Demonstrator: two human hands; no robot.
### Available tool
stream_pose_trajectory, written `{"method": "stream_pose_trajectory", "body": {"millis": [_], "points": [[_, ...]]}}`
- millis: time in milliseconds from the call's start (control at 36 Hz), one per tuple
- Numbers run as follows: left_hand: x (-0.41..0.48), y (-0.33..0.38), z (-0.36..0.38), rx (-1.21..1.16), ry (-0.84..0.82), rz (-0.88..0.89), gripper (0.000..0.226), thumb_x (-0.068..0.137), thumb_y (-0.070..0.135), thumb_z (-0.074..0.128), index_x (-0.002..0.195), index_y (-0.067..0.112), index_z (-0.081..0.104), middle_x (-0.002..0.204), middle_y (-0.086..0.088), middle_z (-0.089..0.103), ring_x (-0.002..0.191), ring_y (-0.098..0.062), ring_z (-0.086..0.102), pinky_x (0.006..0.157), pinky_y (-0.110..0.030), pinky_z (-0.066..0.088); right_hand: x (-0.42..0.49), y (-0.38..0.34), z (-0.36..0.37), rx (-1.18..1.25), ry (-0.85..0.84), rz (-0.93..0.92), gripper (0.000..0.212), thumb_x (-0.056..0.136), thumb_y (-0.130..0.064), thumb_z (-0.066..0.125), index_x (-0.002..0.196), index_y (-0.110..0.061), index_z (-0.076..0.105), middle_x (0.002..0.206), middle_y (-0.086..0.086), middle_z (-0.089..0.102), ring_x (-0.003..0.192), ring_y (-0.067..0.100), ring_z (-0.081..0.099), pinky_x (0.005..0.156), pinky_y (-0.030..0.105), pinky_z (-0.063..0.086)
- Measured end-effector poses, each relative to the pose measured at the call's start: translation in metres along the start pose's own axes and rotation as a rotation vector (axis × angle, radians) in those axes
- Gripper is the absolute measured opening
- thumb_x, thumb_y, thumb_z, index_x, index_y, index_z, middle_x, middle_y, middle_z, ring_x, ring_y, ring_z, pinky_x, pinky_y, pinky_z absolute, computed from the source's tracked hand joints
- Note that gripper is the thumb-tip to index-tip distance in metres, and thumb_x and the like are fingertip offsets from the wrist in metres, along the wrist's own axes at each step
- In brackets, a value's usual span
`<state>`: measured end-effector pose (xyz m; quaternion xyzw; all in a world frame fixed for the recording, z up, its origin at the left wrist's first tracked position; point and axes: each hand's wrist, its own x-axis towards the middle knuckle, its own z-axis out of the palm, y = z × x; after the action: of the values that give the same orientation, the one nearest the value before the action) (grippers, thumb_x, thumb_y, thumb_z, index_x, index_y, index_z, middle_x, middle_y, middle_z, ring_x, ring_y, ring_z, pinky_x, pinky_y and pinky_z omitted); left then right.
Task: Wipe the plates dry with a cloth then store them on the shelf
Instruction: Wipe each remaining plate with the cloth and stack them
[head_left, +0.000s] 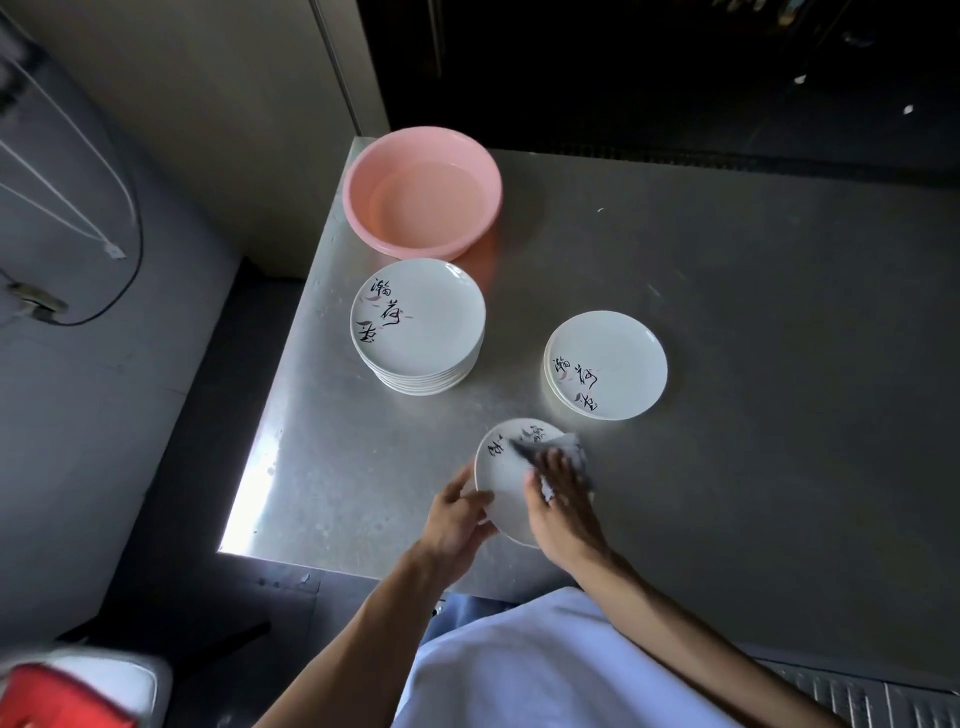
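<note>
one steel desk carries everything. one pink basin sits at its far left corner. there are two stacks of white plates with painted writing. the tall stack stands just nearside of the basin along the left edge, with too many rims to count surely. the low stack, two or three plates, lies apart towards the middle. one single plate is held tilted over the near edge. the left hand has its fingers clasped on the plate's left rim. the right hand lies on the plate's face, its fingers grasping the one cloth and pressing it down.
</note>
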<state>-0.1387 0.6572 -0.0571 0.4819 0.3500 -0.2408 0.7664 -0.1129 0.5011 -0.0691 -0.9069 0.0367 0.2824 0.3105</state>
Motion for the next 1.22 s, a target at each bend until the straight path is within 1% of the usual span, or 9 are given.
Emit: {"method": "stream_pose_trajectory", "body": {"millis": [83, 194, 417, 556, 639, 861, 1000, 1167, 1222], "points": [[0.001, 0.007, 0.001, 0.003, 0.091, 0.016, 0.024, 0.093, -0.004, 0.054, 0.107, 0.013, 0.064, 0.099, -0.013, 0.066, 0.086, -0.023, 0.064, 0.068, -0.034, 0.054, -0.005, -0.015, -0.007, 0.109, -0.025, -0.014, 0.055, 0.109, -0.041, 0.023, 0.159, -0.020, 0.016, 0.168, 0.003, 0.007, 0.154, 0.014, 0.003, 0.124, 0.031, -0.003], [-0.002, 0.015, 0.001, 0.147, 0.039, 0.031, 0.008, 0.093, 0.011, 0.067, 0.093, 0.011, 0.058, 0.089, -0.011, 0.068, 0.082, -0.022, 0.070, 0.073, -0.034, 0.057, -0.013, -0.018, -0.002, 0.181, -0.167, -0.390, 0.049, 0.109, -0.041, 0.022, 0.158, -0.034, 0.020, 0.166, -0.014, 0.007, 0.152, 0.000, 0.001, 0.125, 0.028, 0.002], [0.000, 0.008, -0.006, 0.021, 0.051, -0.004, 0.042, 0.096, -0.008, 0.052, 0.130, 0.016, 0.056, 0.107, -0.018, 0.072, 0.083, -0.026, 0.069, 0.068, -0.037, 0.059, 0.004, 0.006, -0.011, -0.112, -0.096, -0.020, 0.059, 0.109, -0.041, 0.020, 0.160, -0.012, 0.012, 0.168, 0.008, 0.002, 0.155, 0.018, -0.002, 0.123, 0.035, -0.006], [-0.003, 0.014, 0.002, 0.080, -0.032, 0.039, 0.041, 0.101, 0.003, 0.047, 0.134, 0.020, 0.065, 0.115, -0.012, 0.074, 0.098, -0.025, 0.071, 0.077, -0.039, 0.060, -0.017, 0.001, -0.011, -0.177, -0.095, -0.364, 0.053, 0.110, -0.027, 0.009, 0.140, -0.003, 0.047, 0.139, 0.025, 0.056, 0.134, 0.041, 0.049, 0.113, 0.049, 0.037], [-0.009, 0.015, 0.011, 0.100, -0.052, 0.120, 0.028, 0.101, 0.015, 0.054, 0.125, 0.011, 0.069, 0.114, -0.016, 0.075, 0.103, -0.029, 0.072, 0.078, -0.037, 0.060, -0.032, -0.019, -0.015, 0.008, -0.186, -0.390, 0.051, 0.111, -0.030, 0.026, 0.158, -0.010, 0.021, 0.162, -0.005, 0.013, 0.150, 0.007, 0.006, 0.118, 0.014, -0.002], [-0.018, 0.010, 0.044, 0.613, -0.005, 0.687, 0.048, 0.080, 0.010, 0.065, 0.124, 0.028, 0.071, 0.103, 0.020, 0.073, 0.098, -0.007, 0.069, 0.080, -0.035, 0.060, -0.005, -0.059, -0.027, 0.648, 0.016, 0.118, 0.087, 0.080, -0.085, 0.037, 0.148, -0.031, 0.044, 0.138, 0.003, 0.057, 0.128, 0.015, 0.055, 0.112, 0.036, 0.040], [-0.021, 0.001, 0.051, 0.732, 0.052, 0.825, 0.047, 0.080, 0.027, 0.078, 0.125, 0.024, 0.066, 0.114, 0.013, 0.066, 0.098, -0.006, 0.069, 0.083, -0.031, 0.060, -0.007, -0.060, -0.050, 0.783, 0.284, 0.158, 0.025, 0.088, -0.035, 0.073, 0.080, -0.012, 0.067, 0.073, 0.004, 0.072, 0.064, 0.017, 0.072, 0.057, 0.028, 0.057], [-0.011, -0.003, 0.044, 0.798, -0.024, 0.780, 0.048, 0.082, 0.048, 0.083, 0.119, 0.035, 0.055, 0.127, 0.019, 0.068, 0.117, -0.005, 0.067, 0.098, -0.026, 0.054, -0.001, -0.033, -0.065, 0.983, 0.363, 0.302, 0.009, 0.085, -0.026, 0.077, 0.083, -0.021, 0.070, 0.082, -0.004, 0.075, 0.075, 0.015, 0.073, 0.070, 0.043, 0.063], [-0.005, -0.003, 0.036, 0.815, 0.064, 0.831, 0.042, 0.090, 0.051, 0.072, 0.123, 0.030, 0.057, 0.129, 0.019, 0.064, 0.120, -0.005, 0.061, 0.103, -0.024, 0.047, -0.005, -0.029, -0.072, 1.019, 0.338, 0.261, 0.008, 0.085, -0.020, 0.079, 0.085, -0.021, 0.071, 0.085, -0.003, 0.075, 0.073, 0.006, 0.071, 0.062, 0.027, 0.060]]}}
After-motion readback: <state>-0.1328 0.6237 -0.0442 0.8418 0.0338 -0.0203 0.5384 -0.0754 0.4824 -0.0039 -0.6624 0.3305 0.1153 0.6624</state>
